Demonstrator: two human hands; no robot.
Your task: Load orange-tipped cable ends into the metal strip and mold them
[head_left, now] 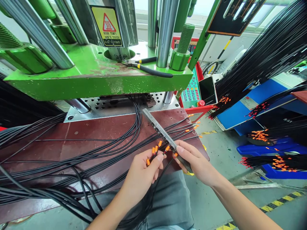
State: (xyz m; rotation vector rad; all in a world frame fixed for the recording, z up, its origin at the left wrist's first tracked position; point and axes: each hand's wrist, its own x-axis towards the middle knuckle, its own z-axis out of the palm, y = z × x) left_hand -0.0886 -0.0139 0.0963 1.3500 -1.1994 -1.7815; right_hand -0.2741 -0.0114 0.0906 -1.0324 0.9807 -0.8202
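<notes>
My right hand (196,161) grips the near end of a long grey metal bar (159,127) with a row of small slots along its side. The bar slants away toward the press. Closed around several black cables is my left hand (144,172), and their orange connector ends (156,149) stick up between its fingers. One orange connector (167,148) from this hand is at the bar's edge, touching or very near it. Another orange connector (176,155) sits at the bar beside my right fingers. Whether either is seated in a slot I cannot tell.
A green press (115,86) with a heat warning label (106,25) stands ahead, pliers (148,67) on its plate. Black cables (100,153) cross the brown table (55,140). A red-framed control panel (192,88) and hanging cable bundles (256,54) are at right.
</notes>
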